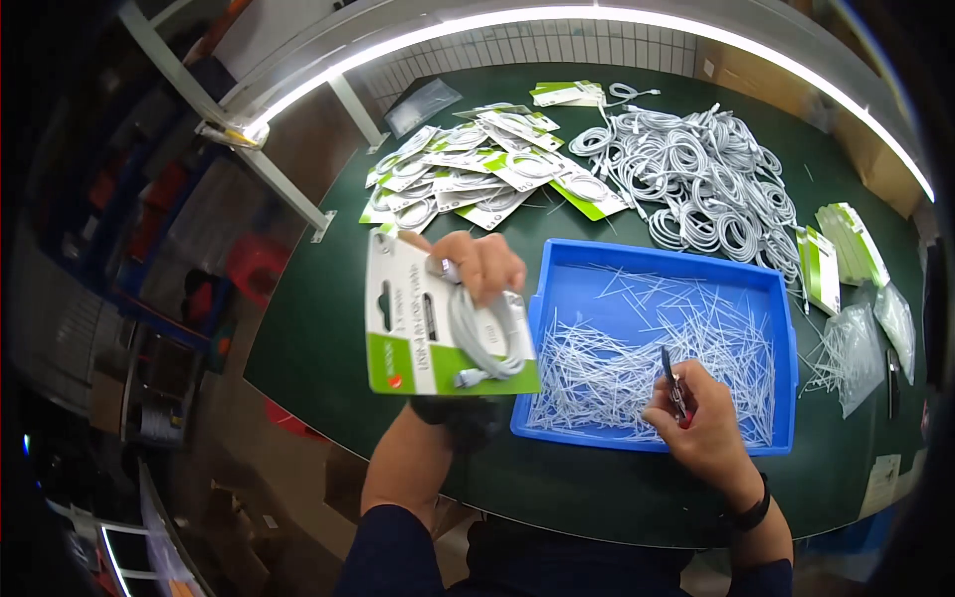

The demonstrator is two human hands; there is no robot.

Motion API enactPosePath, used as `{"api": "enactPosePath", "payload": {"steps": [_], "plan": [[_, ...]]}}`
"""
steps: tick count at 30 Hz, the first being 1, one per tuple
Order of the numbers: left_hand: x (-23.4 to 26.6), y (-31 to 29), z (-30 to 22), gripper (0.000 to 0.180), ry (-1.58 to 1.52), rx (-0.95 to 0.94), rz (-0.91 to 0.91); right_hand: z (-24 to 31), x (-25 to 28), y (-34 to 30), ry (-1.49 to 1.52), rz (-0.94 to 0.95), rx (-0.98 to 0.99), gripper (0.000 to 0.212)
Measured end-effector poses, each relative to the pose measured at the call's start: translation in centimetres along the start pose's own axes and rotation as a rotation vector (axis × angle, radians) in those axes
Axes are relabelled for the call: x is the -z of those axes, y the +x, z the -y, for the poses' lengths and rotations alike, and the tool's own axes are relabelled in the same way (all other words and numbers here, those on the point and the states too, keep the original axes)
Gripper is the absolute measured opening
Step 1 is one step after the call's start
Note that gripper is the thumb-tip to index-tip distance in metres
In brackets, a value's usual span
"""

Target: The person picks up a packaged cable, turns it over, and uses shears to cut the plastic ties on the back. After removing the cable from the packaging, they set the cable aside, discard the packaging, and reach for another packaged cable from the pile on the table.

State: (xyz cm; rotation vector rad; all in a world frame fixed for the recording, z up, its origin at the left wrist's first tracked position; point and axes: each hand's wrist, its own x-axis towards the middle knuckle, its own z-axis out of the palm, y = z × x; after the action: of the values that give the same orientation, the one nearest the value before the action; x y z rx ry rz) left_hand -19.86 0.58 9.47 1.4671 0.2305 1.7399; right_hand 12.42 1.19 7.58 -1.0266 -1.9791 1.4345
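My left hand point(479, 264) is closed on a green-and-white backing card point(398, 328), raised to the left of the tray. A grey-white cable point(489, 360) lies coiled against the card's front, and my fingers press over its upper end. Over the blue tray point(787, 368), my right hand point(708, 428) grips a small pair of cutting pliers point(672, 386), jaws pointing away from me. Thin white plastic strips, looking like cable ties point(597, 373), lie scattered across the tray under the pliers. The inner parts of the pliers' handles are hidden by my fingers.
Behind the card is a heap of carded cables point(468, 164). Loose coiled white cables point(696, 179) are piled at the back right. Green-and-white card stacks point(854, 244) and clear plastic bags point(851, 358) lie at the right. A lit tube lamp point(597, 13) arches over the table.
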Motion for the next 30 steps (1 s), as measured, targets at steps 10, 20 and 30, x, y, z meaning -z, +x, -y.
{"api": "enactPosePath", "payload": {"steps": [10, 20, 30], "plan": [[0.8, -21.4, -17.0, 0.069, 0.579, 0.081, -0.592, -0.8, 3.2, 0.1, -0.353, -0.035, 0.096, 0.044], [4.0, -27.1, -23.6, 0.053, 1.310, 0.303, -0.988, -1.8, 3.9, 0.0, -0.328, -0.053, 0.147, 0.065], [11.0, -0.7, -3.3, 0.019, 1.366, 0.574, -0.366, -4.5, 6.2, 2.2, -0.286, -0.154, 0.129, 0.056]]}}
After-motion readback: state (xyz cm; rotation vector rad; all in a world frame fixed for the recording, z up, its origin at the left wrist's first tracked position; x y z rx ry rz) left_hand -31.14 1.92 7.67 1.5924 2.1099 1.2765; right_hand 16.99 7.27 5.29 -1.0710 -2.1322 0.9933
